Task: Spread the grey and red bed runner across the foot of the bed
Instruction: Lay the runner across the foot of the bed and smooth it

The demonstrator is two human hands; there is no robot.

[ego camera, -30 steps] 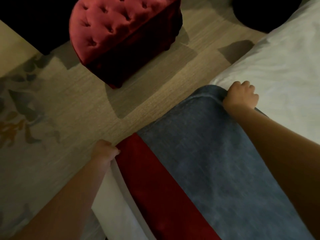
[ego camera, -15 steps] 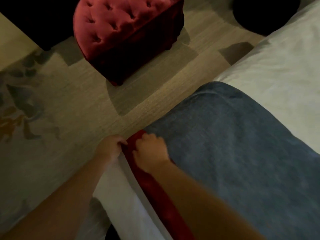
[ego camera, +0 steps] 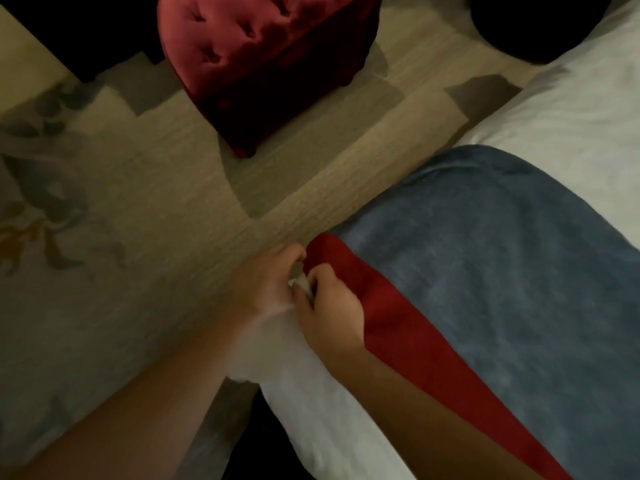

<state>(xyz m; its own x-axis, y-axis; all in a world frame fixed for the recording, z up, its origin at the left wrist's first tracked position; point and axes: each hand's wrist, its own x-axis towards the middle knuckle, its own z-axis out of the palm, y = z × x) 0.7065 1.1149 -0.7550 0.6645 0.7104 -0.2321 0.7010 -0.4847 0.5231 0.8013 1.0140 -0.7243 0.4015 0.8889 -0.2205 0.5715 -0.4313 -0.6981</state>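
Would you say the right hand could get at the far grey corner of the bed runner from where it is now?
Probably yes. The right hand is at the red corner of the bed runner, and only flat grey cloth lies between it and the far grey corner; nothing blocks the way.

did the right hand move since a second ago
Yes. The right hand left the runner's far grey edge and came to its red corner, beside the left hand, away from the pillow.

A bedroom, perhaps in a hotel: a white-sheeted bed (ego camera: 571, 109) on the right, a tufted red velvet ottoman (ego camera: 263, 60) beyond, patterned carpet (ego camera: 104, 209) left.
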